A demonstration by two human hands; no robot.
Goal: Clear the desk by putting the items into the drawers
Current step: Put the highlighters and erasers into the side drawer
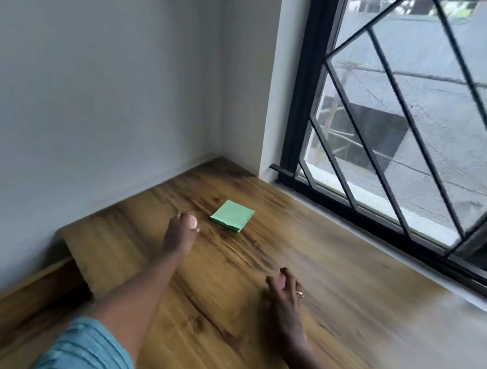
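1. A square green sticky-note pad (232, 215) lies flat on the grainy wooden desk (331, 278), near the wall corner.
2. The left hand (180, 233) (blurred) hovers just beside it, loose-fingered and empty.
3. The right hand (284, 296) is spread, holding nothing.

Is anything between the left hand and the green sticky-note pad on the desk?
Nothing visible: only bare desk separates the left hand from the green sticky-note pad. The right hand sits off to the side. No drawer is in view.
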